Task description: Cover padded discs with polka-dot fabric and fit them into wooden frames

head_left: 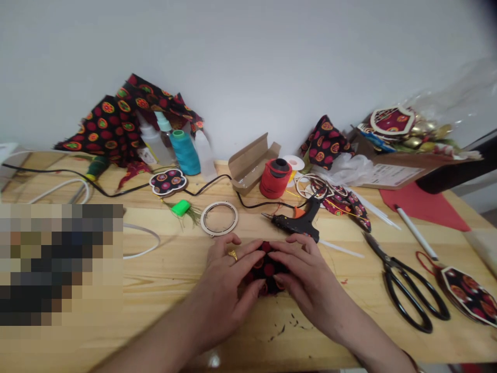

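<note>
Both my hands press on a small piece of black fabric with red circles (267,268) lying on the wooden table (163,290). My left hand (229,282), a gold ring on one finger, covers its left side with the fingers laid over it. My right hand (301,274) covers its right side, fingers flat and pressed down on the cloth. A black hot glue gun (298,221) with an orange trigger lies just behind my hands, its nozzle pointing left. A wooden ring (219,218) lies behind my left hand.
Black scissors (407,285) lie to the right, beside a fabric-covered ornament (469,295) and a white pen (415,231). At the back stand a red thread spool (275,178), a teal spool (185,152), glue bottles (155,140), patterned cloth (116,122) and a cardboard box (252,163).
</note>
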Demonstrator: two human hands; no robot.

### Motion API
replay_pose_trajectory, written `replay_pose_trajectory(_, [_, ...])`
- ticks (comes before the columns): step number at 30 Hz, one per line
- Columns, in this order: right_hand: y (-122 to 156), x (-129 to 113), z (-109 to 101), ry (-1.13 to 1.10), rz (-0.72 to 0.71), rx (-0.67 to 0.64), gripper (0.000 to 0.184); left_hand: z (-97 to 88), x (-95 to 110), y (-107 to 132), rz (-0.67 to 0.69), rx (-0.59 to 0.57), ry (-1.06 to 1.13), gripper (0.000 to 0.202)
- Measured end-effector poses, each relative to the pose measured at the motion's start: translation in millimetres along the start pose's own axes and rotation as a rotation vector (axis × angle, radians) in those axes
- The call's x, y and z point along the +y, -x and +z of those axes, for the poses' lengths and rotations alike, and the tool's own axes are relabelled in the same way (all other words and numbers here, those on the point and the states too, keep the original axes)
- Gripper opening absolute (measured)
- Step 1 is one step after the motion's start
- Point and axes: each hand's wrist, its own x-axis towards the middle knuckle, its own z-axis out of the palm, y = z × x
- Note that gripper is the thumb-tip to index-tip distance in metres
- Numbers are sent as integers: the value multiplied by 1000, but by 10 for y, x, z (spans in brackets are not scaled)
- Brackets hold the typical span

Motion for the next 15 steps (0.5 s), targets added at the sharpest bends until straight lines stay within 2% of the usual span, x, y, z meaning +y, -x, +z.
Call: replay_pose_trajectory(15, [8,12,21,7,29,-6,28,-14,34,-24,-9,-46,0,38])
